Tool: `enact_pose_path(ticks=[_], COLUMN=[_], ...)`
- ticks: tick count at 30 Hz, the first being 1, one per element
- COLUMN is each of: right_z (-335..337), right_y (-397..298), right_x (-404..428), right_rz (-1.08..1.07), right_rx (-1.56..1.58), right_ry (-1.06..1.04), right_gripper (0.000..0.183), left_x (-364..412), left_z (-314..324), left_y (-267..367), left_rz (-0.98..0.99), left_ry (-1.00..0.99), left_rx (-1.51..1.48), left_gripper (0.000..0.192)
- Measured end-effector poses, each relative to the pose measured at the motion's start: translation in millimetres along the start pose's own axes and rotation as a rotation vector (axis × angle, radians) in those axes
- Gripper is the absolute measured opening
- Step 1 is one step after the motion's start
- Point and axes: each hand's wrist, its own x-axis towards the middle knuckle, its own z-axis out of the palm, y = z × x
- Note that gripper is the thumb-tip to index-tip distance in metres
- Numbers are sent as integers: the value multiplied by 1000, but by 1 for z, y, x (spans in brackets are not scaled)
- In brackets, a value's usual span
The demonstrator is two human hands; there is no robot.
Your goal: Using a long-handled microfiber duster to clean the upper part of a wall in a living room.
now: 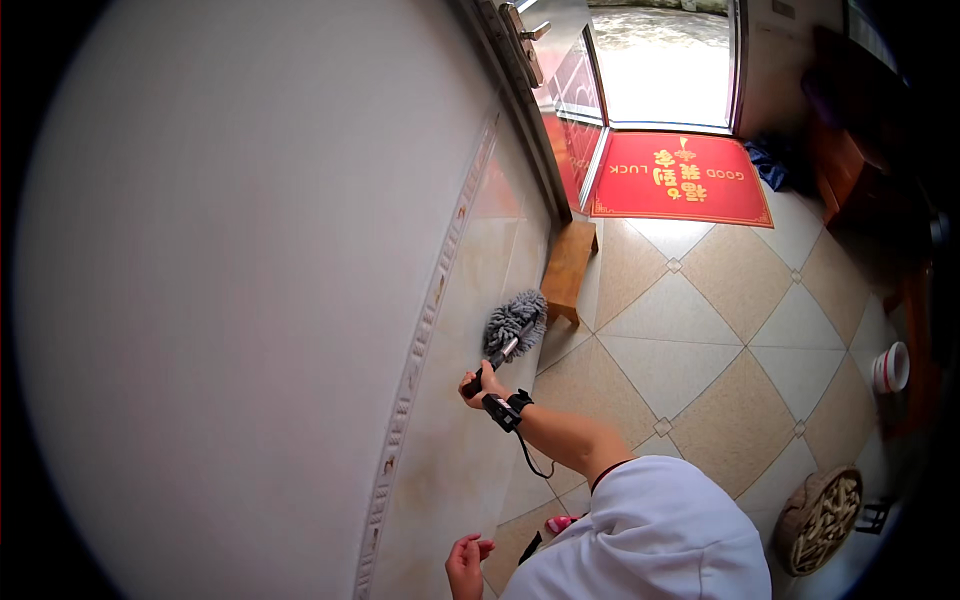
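My right hand (481, 385) is closed around the black handle of a grey chenille duster (514, 325). A short metal section joins the handle to the fluffy head. The head is in front of the wall's tiled lower part (457, 352), near the end of a small wooden stool (568, 270); whether it touches either is unclear. On my right wrist is a strapped black device (504, 410) with a cable. Low in the view, my left hand (468, 562) is held near the wall, fingers loosely curled and apart, with nothing visible in it.
Ahead, an open metal door (555, 90) stands beside a red doormat (679, 178) bearing writing. A white bucket (891, 367) and a round basket of pale pieces (819, 521) are at right on the tiled floor (667, 330). Dark wooden furniture (844, 172) lines the right side.
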Motion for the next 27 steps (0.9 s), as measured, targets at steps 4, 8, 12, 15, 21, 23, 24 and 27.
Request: enact_pose_path(ticks=[4,8,12,15,21,23,24,27], right_z=[-2,33,66,85,80,58,39,-26], right_y=[48,63,58,69,66,65,66,78], right_x=[-15,-44,-69,-86,-78,-66,-57,-34], right_rz=[28,35,36,-51,-183,-199,-215,-236], right_rx=[189,279,190,11,-288,-347,-387,-426], right_ry=[85,-55,-249,-417,-511,-479,-430,-311], right_gripper=[39,28,26,22,28,30,30,31], left_x=[-3,-9,-17,-24,-48,-58,-66,-83], left_z=[5,5,7,3,-10,-18,-23,-46], left_y=[1,-4,-5,-10,-24,-31,-36,-63], left_rz=[-1,24,14,27,73,88,85,106], left_ry=[18,29,9,20,19,19,19,11], left_rx=[-7,-24,-14,-27,-35,-45,-48,-30], left_gripper=[37,37,37,36,36,35,35,35])
